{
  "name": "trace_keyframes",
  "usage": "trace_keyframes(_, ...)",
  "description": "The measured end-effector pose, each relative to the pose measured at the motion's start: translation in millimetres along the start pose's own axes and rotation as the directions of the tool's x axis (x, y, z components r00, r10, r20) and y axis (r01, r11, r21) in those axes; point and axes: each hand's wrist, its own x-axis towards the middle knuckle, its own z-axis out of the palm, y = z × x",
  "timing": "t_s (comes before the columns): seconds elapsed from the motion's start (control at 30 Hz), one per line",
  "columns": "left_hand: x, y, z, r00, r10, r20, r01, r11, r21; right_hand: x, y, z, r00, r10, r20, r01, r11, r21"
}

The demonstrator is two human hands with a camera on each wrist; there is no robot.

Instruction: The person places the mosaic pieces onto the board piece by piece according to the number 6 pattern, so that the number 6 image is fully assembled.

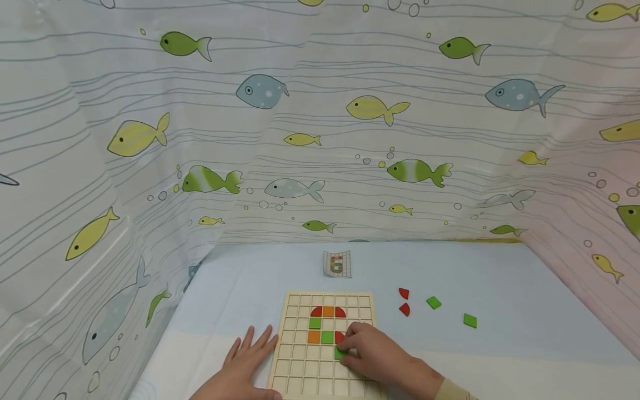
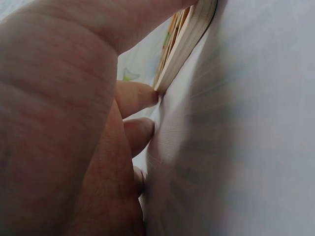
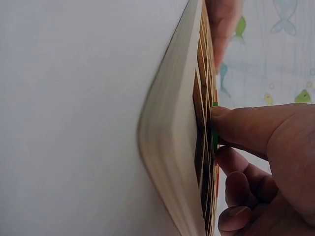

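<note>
A wooden grid board (image 1: 295, 366) lies on the table. My right hand (image 1: 375, 350) reaches over its right side and pinches a green square tile (image 1: 339, 353) between thumb and fingers, low at a cell just below a red quarter-round tile (image 1: 339, 336). In the right wrist view the thumb presses on the green tile's face (image 3: 215, 140). My left hand (image 1: 245, 364) rests with spread fingers at the board's left edge, its thumb at the near corner. In the left wrist view, fingertips touch the board's side (image 2: 184, 51). Red, orange and green tiles fill several upper cells.
Behind the board lies a small card (image 1: 337, 264) with a coloured tile pattern on a grid. To the right are two loose red quarter-round tiles (image 1: 404, 309) and two green square tiles (image 1: 470, 320). A fish-printed curtain (image 1: 330, 166) surrounds the table's back and sides.
</note>
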Motion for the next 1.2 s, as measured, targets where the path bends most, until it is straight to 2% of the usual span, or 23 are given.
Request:
trace_keyframes(0.2, -0.5, 0.7, -0.8, 1.0, -0.001, 0.004, 0.001, 1.0, -0.015, -1.6, -1, -1, 1.0, 0.006, 0.008, -0.006, 1.0, -0.015)
trace_keyframes(0.37, -0.8, 1.6, -1.4, 1.0, -0.006, 0.008, 0.006, 1.0, -0.02, -5.6, 0, -2, 1.0, 0.016, 0.009, -0.016, 1.0, 0.009)
trace_keyframes(0.63, -1.5, 1.3, -1.1, 1.0, 0.001, 0.0, -0.001, 1.0, -0.016, -13.7, 5, -5, 1.0, -0.021, -0.018, 0.022, 0.997, 0.079)
trace_keyframes(0.9, -0.5, 0.9, -0.6, 1.0, -0.003, 0.013, 0.003, 1.0, -0.025, -20.0, 15, -9, 0.999, 0.039, -0.034, -0.035, 0.991, 0.128)
trace_keyframes(1.2, -0.9, 0.9, -0.9, 1.0, 0.004, 0.012, -0.003, 1.0, -0.029, -28.3, 27, -17, 0.988, 0.105, -0.112, -0.094, 0.99, 0.101)
